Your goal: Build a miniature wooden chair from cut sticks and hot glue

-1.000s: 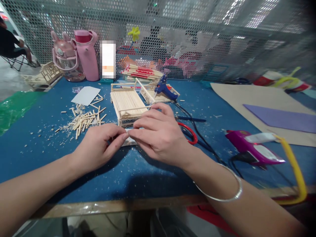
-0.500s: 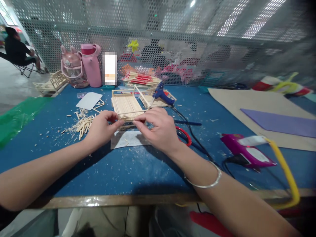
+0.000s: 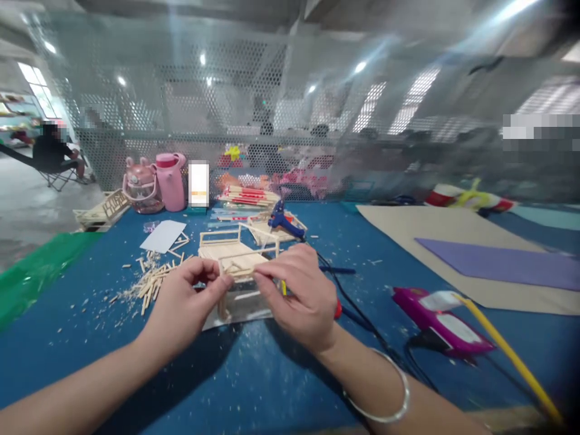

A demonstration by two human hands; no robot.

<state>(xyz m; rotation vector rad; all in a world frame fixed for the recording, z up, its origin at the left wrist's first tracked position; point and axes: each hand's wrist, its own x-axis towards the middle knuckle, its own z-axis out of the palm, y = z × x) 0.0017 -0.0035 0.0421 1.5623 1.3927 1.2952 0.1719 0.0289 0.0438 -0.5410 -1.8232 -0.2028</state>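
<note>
Between my hands is a small wooden stick frame [image 3: 238, 254], with a slatted floor and thin rails, its near side lifted off the table. My left hand [image 3: 193, 296] pinches the near left corner between thumb and fingertips. With thumb and forefinger, my right hand [image 3: 301, 296] grips the near right part of the same edge. My fingers hide parts of that edge. Under the frame lies a pale sheet [image 3: 240, 314]. A heap of short cut sticks [image 3: 154, 284] is beside my left hand, and a blue glue gun [image 3: 285, 220] rests behind the frame.
A purple device [image 3: 446, 323] with a yellow strap sits at the right. Further back are brown cardboard [image 3: 389, 232] and a purple sheet [image 3: 489, 266]. Pink bottles [image 3: 171, 184] and a stick bundle [image 3: 249, 196] stand before a perforated screen. A seated person [image 3: 54, 151] is far left.
The camera view has tipped upward, so the table sits lower in the picture. The stick frame's near side is raised and tilted more, with both hands still on it.
</note>
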